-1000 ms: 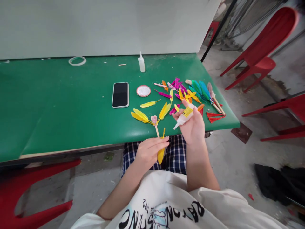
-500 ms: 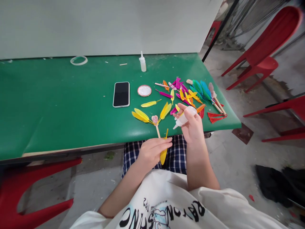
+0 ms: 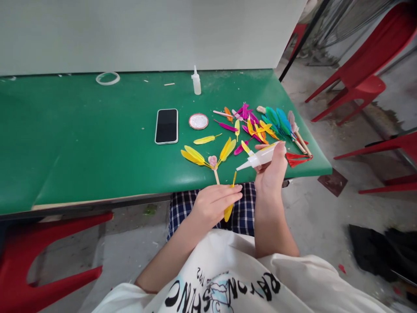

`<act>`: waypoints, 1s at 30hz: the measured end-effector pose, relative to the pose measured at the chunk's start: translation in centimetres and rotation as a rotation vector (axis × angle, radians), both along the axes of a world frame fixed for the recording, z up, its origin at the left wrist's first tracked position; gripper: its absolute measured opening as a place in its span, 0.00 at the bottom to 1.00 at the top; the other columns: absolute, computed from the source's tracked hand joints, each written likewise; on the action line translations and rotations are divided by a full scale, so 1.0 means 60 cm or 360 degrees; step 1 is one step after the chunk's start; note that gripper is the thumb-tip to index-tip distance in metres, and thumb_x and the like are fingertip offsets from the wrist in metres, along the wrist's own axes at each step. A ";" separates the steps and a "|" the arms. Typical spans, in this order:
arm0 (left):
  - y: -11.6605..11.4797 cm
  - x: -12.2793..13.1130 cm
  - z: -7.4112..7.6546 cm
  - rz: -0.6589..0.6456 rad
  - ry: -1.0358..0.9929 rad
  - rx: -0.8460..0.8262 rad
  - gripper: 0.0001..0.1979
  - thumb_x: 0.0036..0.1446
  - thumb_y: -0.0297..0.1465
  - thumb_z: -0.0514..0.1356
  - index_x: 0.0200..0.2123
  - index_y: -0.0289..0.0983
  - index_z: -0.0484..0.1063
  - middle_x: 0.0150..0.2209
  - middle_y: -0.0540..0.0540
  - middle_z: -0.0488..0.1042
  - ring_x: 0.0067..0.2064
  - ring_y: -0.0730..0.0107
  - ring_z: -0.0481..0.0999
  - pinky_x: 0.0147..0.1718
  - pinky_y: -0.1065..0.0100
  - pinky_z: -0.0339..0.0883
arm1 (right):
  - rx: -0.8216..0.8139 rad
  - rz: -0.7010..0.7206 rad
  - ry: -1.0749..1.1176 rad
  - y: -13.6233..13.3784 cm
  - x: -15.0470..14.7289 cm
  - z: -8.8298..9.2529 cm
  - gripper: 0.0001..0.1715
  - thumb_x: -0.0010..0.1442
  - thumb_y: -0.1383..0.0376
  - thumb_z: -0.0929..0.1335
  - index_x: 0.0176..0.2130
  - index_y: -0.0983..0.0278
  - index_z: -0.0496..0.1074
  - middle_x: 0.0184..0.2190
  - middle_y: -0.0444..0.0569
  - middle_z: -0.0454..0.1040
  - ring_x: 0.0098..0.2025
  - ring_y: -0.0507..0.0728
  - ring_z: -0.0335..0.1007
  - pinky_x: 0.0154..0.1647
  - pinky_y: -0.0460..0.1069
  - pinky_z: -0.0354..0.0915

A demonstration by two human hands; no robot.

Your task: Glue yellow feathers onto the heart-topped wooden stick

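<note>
My left hand (image 3: pixel 215 200) is closed on a yellow feather (image 3: pixel 229 213), quill end up, just off the table's front edge. In my right hand (image 3: pixel 272 171) is a white squeeze glue bottle (image 3: pixel 264 155), tipped so its nozzle is right by the quill tip; whether they touch I cannot tell. Beyond my left fingers, a wooden stick (image 3: pixel 216 176) lies on the table with a pinkish round piece (image 3: pixel 213 161) at its top. Yellow feathers (image 3: pixel 193 156) spread from both sides of that top. A loose yellow feather (image 3: pixel 207 139) lies farther back.
The green table (image 3: pixel 81 143) also bears a phone (image 3: pixel 166 126), a round white disc (image 3: pixel 198 121), a second bottle (image 3: pixel 196 82) and a tape ring (image 3: pixel 107 78). Magenta and orange feathers (image 3: pixel 257 129), blue-green feathers (image 3: pixel 280 120) and red tassels (image 3: pixel 297 160) lie at the right. Red chairs (image 3: pixel 365 87) stand beyond.
My right hand has turned the glue bottle and brought its nozzle down to the feather's quill tip. My left hand has shifted slightly right with the feather.
</note>
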State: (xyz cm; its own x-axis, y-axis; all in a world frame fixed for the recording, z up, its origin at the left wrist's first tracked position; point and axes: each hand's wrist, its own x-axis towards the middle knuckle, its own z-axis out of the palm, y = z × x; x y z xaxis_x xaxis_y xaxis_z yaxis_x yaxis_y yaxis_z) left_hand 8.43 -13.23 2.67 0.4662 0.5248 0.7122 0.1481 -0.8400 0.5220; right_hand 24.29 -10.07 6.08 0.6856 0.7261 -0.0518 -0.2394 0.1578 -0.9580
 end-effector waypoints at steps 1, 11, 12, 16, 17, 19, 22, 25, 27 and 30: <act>0.004 0.001 0.001 0.0019 0.0006 0.0018 0.13 0.56 0.21 0.54 0.43 0.36 0.72 0.44 0.44 0.76 0.45 0.71 0.75 0.43 0.67 0.72 | 0.0003 -0.0011 0.0000 0.002 0.000 -0.001 0.30 0.52 0.42 0.61 0.24 0.64 0.70 0.14 0.40 0.60 0.12 0.45 0.49 0.11 0.43 0.42; 0.033 0.002 0.000 0.0152 0.0042 0.0157 0.15 0.55 0.17 0.52 0.42 0.35 0.72 0.44 0.45 0.76 0.47 0.73 0.74 0.45 0.68 0.71 | 0.0036 -0.0041 -0.0091 0.016 -0.003 -0.009 0.27 0.52 0.43 0.61 0.25 0.63 0.68 0.17 0.42 0.65 0.13 0.45 0.53 0.11 0.44 0.43; 0.033 0.002 0.000 0.0159 0.0046 0.0165 0.15 0.55 0.17 0.53 0.43 0.35 0.72 0.44 0.45 0.76 0.47 0.73 0.74 0.45 0.68 0.71 | 0.0045 -0.0049 -0.0075 0.017 -0.004 -0.010 0.27 0.52 0.43 0.62 0.25 0.63 0.68 0.17 0.42 0.65 0.13 0.45 0.54 0.11 0.44 0.43; 0.037 0.003 -0.001 0.0189 0.0054 0.0194 0.15 0.56 0.18 0.52 0.43 0.36 0.71 0.44 0.46 0.76 0.46 0.73 0.75 0.44 0.68 0.71 | 0.0055 -0.0064 -0.0014 0.022 -0.007 -0.010 0.27 0.51 0.43 0.62 0.25 0.63 0.68 0.18 0.43 0.66 0.14 0.46 0.55 0.11 0.44 0.44; 0.038 0.004 -0.002 0.0195 0.0049 0.0200 0.15 0.56 0.18 0.52 0.43 0.37 0.71 0.45 0.46 0.76 0.46 0.73 0.75 0.44 0.68 0.72 | 0.0056 -0.0065 -0.0003 0.023 -0.008 -0.010 0.27 0.51 0.43 0.62 0.25 0.63 0.68 0.18 0.42 0.66 0.14 0.46 0.55 0.11 0.44 0.44; 0.041 0.005 -0.002 0.0203 0.0038 0.0211 0.15 0.56 0.18 0.51 0.43 0.37 0.71 0.44 0.47 0.76 0.46 0.73 0.75 0.44 0.68 0.72 | 0.0063 -0.0066 0.0017 0.024 -0.009 -0.009 0.26 0.51 0.43 0.62 0.25 0.63 0.67 0.17 0.42 0.65 0.14 0.46 0.55 0.11 0.44 0.45; 0.044 0.006 -0.002 0.0211 0.0046 0.0219 0.15 0.56 0.18 0.52 0.42 0.37 0.72 0.44 0.47 0.76 0.46 0.73 0.75 0.44 0.68 0.72 | 0.0069 -0.0060 0.0045 0.025 -0.011 -0.009 0.26 0.52 0.43 0.62 0.25 0.62 0.67 0.16 0.41 0.63 0.14 0.46 0.55 0.11 0.44 0.45; 0.045 0.006 -0.001 0.0218 0.0045 0.0226 0.15 0.56 0.18 0.52 0.42 0.37 0.72 0.44 0.47 0.76 0.46 0.74 0.75 0.44 0.68 0.71 | 0.0071 -0.0043 0.0046 0.025 -0.011 -0.010 0.26 0.53 0.43 0.61 0.26 0.62 0.67 0.15 0.40 0.62 0.14 0.46 0.54 0.12 0.44 0.45; 0.045 0.006 -0.001 0.0216 0.0043 0.0223 0.16 0.56 0.17 0.52 0.42 0.37 0.72 0.44 0.47 0.76 0.46 0.74 0.75 0.44 0.68 0.72 | 0.0079 -0.0038 0.0046 0.024 -0.011 -0.011 0.26 0.53 0.43 0.61 0.26 0.62 0.67 0.16 0.40 0.62 0.14 0.46 0.54 0.12 0.44 0.46; 0.045 0.005 -0.001 0.0217 0.0051 0.0209 0.15 0.56 0.17 0.52 0.42 0.37 0.72 0.44 0.46 0.76 0.46 0.73 0.75 0.44 0.67 0.72 | 0.0106 -0.0032 0.0056 0.024 -0.011 -0.013 0.25 0.53 0.44 0.61 0.26 0.62 0.67 0.16 0.41 0.63 0.14 0.46 0.54 0.12 0.44 0.46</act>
